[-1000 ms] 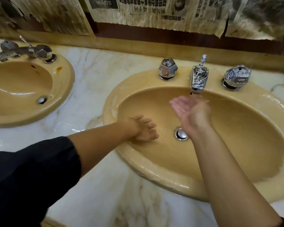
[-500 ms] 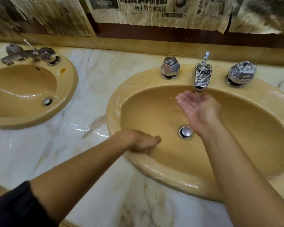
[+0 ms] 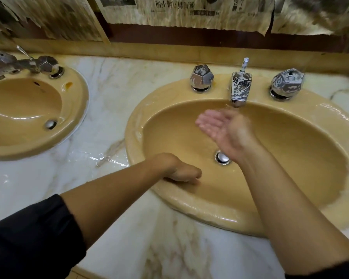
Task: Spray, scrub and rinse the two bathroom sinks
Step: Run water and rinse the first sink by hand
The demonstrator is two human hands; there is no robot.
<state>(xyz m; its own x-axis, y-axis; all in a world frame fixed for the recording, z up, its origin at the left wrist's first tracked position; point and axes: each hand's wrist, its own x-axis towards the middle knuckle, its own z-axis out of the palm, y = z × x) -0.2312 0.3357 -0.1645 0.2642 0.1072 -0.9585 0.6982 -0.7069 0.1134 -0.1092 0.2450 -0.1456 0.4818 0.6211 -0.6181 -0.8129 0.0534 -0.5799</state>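
Right sink (image 3: 290,222): a mustard-yellow oval basin set in the marble bench (image 3: 113,101), filling the right of the view; its rim is wet and glossy.
Left sink (image 3: 75,109): same colour, at the far left, well apart from the right one, with its own chrome tap (image 3: 14,64) at the far edge.
Spout (image 3: 240,88): chrome, at the far rim of the right sink, between two faceted knobs (image 3: 201,77) (image 3: 287,81).
Right hand (image 3: 222,129): palm up and cupped just below the spout, fingers released and loosely together, holding nothing; blurred.
Left hand (image 3: 179,170): knuckles up on the near-left inner wall of the right sink, fingers curled under; whether they grasp anything I cannot tell.
Drain plug (image 3: 223,157): chrome, at the basin bottom, between the two hands.
Bench surface: a wet puddle (image 3: 101,158) between the sinks.
Wall: torn newspaper sheets (image 3: 179,9).
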